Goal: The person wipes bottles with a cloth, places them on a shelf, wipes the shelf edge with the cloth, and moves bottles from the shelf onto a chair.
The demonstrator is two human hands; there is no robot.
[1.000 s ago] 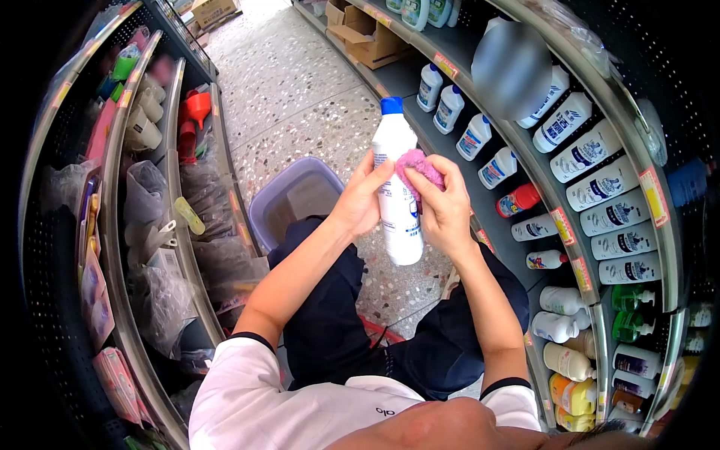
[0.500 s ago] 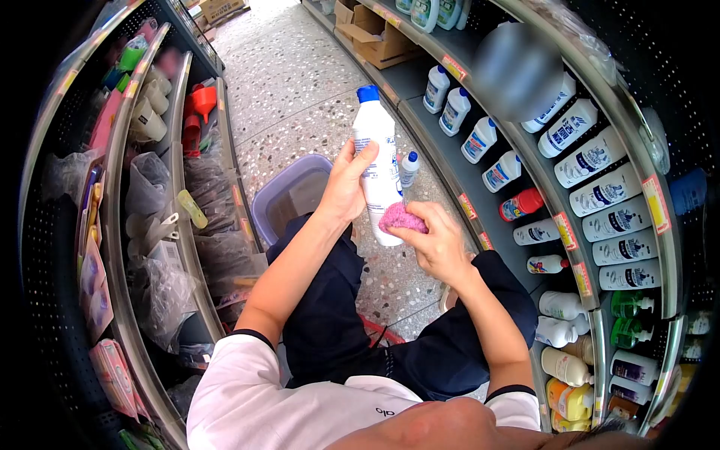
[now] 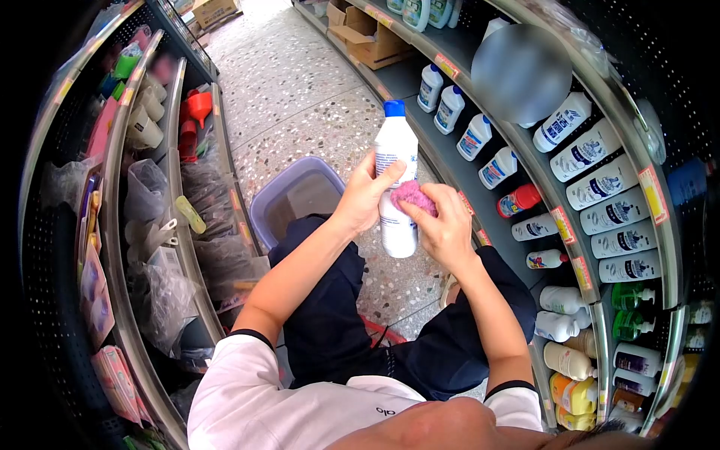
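A white plastic bottle with a blue cap (image 3: 399, 234) stands nearly upright in front of me, held around its middle by my left hand (image 3: 364, 196). Blue print covers part of its side. My right hand (image 3: 448, 225) is closed on a pink cloth (image 3: 415, 199), which presses against the bottle's right side just below my left thumb. The bottle's far side is hidden.
A purple-rimmed bin (image 3: 262, 196) stands on the speckled floor (image 3: 292, 82) to the left of the bottle. Shelves of white bottles (image 3: 474, 137) line my right. On the left shelves are bagged goods (image 3: 161, 289) and a red funnel (image 3: 199, 106).
The bottle has shifted right and turned, so a different part of its print faces me. The pink cloth has moved up from near its base to its middle.
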